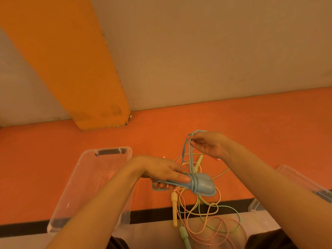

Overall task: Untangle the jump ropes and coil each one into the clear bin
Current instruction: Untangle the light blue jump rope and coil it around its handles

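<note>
My left hand (162,172) grips the blue jump rope's bundled handles (203,184), with blue cord wound around them. My right hand (209,144) is raised above and pinches a loop of the same blue cord (186,153), which runs down taut to the handles. Below both hands, yellow, green and pink ropes (206,218) lie tangled on the floor, with a yellow handle (174,209) and a green handle (185,238) among them. The clear bin (115,151) stands on the floor at the left, partly hidden by my left forearm.
A clear lid or second bin (301,182) lies at the right behind my right forearm. An orange pillar (75,72) and a pale wall rise at the back. A black stripe crosses the orange floor near my knees.
</note>
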Motion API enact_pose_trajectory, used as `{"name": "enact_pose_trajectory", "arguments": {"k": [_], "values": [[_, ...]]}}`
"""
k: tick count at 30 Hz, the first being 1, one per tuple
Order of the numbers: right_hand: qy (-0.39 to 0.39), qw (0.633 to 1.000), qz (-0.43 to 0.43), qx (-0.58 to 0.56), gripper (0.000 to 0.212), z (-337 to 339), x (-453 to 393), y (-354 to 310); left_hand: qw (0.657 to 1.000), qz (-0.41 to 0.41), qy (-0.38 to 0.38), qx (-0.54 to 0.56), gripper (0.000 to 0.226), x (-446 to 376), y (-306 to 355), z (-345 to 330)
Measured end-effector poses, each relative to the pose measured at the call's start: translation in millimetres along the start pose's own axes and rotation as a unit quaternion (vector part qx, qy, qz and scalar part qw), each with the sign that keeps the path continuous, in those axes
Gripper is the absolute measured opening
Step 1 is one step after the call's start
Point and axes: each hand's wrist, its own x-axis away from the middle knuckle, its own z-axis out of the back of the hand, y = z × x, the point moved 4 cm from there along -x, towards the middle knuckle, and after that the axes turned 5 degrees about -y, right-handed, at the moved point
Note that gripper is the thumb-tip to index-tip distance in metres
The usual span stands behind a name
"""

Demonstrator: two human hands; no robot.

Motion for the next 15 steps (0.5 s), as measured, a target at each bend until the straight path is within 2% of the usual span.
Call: {"name": "enact_pose_trajectory", "arguments": {"k": [1,5,15], "values": [[-0.003,1.000,0.003,-0.002,0.022,-2,1,-1,1.000,0.004,0.008,0.007,0.035,-1,0,0],[-0.019,1.000,0.008,-0.011,0.018,-10,6,-4,0.998,0.012,0.044,0.044,0.062,-5,-5,2],[-0.101,0.994,0.030,0.031,0.015,-26,19,-9,0.991,-0.006,0.101,0.082,0.055,-10,-15,14]]}}
